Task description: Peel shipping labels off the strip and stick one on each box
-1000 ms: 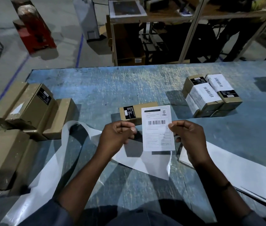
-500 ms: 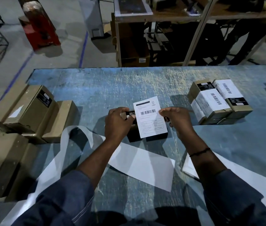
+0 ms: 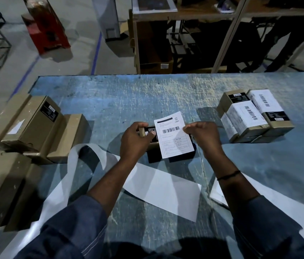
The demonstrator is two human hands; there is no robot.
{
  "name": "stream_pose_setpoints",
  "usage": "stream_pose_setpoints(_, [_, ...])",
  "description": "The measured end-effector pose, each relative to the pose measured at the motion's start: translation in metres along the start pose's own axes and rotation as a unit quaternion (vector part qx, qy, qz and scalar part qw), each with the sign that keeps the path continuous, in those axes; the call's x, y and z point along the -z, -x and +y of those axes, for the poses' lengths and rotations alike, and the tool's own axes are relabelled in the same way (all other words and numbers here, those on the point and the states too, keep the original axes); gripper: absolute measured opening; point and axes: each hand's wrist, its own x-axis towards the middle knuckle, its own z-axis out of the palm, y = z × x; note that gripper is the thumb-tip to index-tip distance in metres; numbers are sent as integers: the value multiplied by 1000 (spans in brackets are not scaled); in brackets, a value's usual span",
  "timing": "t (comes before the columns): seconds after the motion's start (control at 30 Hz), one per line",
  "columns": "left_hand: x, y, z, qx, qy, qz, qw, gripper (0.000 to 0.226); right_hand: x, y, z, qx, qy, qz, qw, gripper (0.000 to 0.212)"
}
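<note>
We've got the white paper shipping label [image 3: 173, 135] crosswise over the small brown cardboard box [image 3: 149, 130], left hand [image 3: 136, 139] gripping its left end, right hand [image 3: 201, 135] pinching the label's right edge.

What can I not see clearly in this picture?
Head view only.
1. Middle box: mostly hidden by the label and by the left hand gripping it.
2. Label print: too small to read.
3. Right hand: its fingers curl inward, so a pinch on the label cannot be told.
4. Lower-left box: cut off by the left edge.
</note>
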Motion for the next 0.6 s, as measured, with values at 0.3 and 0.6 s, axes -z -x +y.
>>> stream_pose_setpoints(0.3, [-2,0,3,9,-6,-6,1000,41,-6,3,0,33,97,30,994,13])
stream_pose_setpoints(0.6, [-2,-3,-1,-12,-35,-10,999,39,-10,7,-5,53,246,70,965,33])
